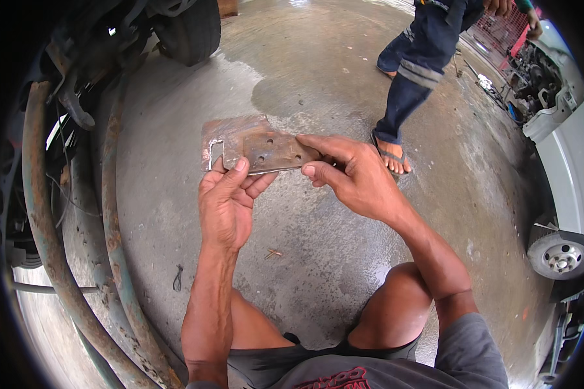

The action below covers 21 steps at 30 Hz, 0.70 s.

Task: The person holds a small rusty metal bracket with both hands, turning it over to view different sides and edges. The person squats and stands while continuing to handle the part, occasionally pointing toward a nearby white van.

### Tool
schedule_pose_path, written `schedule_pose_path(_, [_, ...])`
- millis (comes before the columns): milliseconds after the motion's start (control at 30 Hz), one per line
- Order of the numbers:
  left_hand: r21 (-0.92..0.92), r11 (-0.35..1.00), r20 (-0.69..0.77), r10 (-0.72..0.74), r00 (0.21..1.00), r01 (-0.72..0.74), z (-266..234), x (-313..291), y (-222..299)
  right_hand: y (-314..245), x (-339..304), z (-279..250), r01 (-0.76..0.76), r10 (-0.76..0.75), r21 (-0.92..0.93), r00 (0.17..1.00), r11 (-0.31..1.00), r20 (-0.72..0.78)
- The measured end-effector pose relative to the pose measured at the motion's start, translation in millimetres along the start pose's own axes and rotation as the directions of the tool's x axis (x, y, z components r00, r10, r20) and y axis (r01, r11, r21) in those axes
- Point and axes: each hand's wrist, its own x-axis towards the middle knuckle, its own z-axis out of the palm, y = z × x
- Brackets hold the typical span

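We held two flat metal plates in front of us, above the wet concrete floor (344,246). The larger plate (230,139) was rusty and partly shiny, with a rectangular cut-out near its left edge. The smaller drilled plate (279,152) lay over its right part, brown, with several small round holes, and its right end stuck out past the larger one.

Our left hand (226,204) gripped from below: the thumb pressed on the front face near the lower edge of the plates, and the other fingers were curled behind them. Our right hand (350,175) grasped the right end of the smaller drilled plate, with the forefinger stretched along its top edge and the thumb under it; the remaining fingers were bent loosely toward the palm. The upper and left edges of the larger plate were free, with nothing touching them.

Under the plates we saw our bare knees and a small bit of debris (272,253) on the floor. At the left, two rusty curved pipes (113,246) ran along the side, and a tyre (188,29) stood further up. At the right were a small wheel (562,256) and white vehicle bodywork (568,149). Another person's leg (409,84) in dark blue trousers, with a sandal, stood well apart behind the plates. Between the pipes and the vehicle, the floor was open.
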Motion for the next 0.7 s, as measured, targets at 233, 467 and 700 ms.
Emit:
schedule_pose_path(233, [-0.084,0.996,-0.014,-0.007,1.0,0.006,0,-1,4,14,1,-1,0.044,-0.043,0.261,0.999,0.964,-0.009])
schedule_pose_path(467, [-0.156,0.988,0.053,0.025,0.998,-0.017,-8,0,4,2,-3,10,0.011,0.003,0.395,0.999,0.919,-0.037])
schedule_pose_path(700, [-0.213,0.976,0.127,0.07,0.989,-0.041,-15,0,3,0,-5,10,0.03,-0.008,0.368,0.998,0.929,-0.063])
